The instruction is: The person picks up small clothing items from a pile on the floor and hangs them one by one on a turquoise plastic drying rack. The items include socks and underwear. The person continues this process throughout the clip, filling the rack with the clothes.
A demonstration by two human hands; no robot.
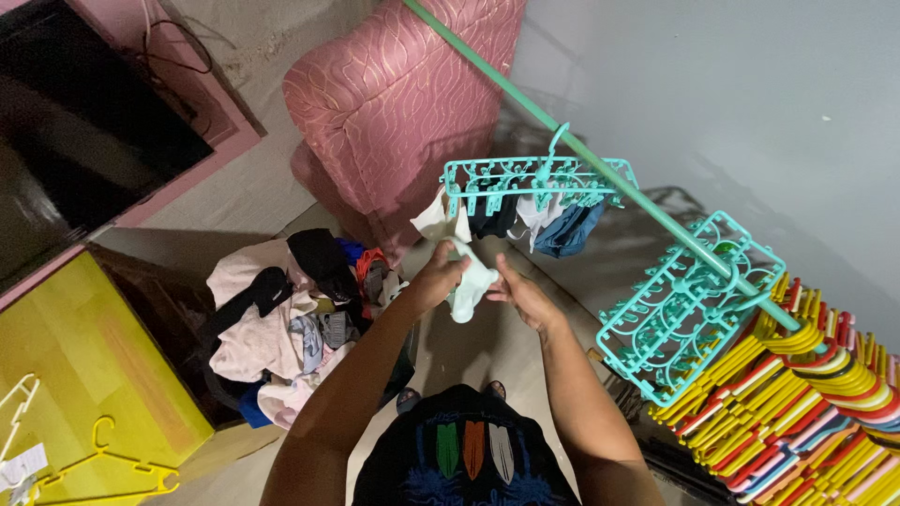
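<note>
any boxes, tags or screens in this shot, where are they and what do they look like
Screen: top left, flat dark rectangle in a pink frame, switched off, cables behind it.
Box: lower left on the floor, yellow, hangers lying on top.
Tag: bottom left edge, small white slip beside the hangers.
No other labels show; the hands hold only a pale cloth.

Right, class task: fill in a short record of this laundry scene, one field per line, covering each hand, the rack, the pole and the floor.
left hand: left hand grips small white cloth item
right hand: right hand touches the same item, fingers open
rack: teal plastic clip rack with small garments clipped on
pole: green pole carrying the rack
floor: heap of mixed clothes
</note>
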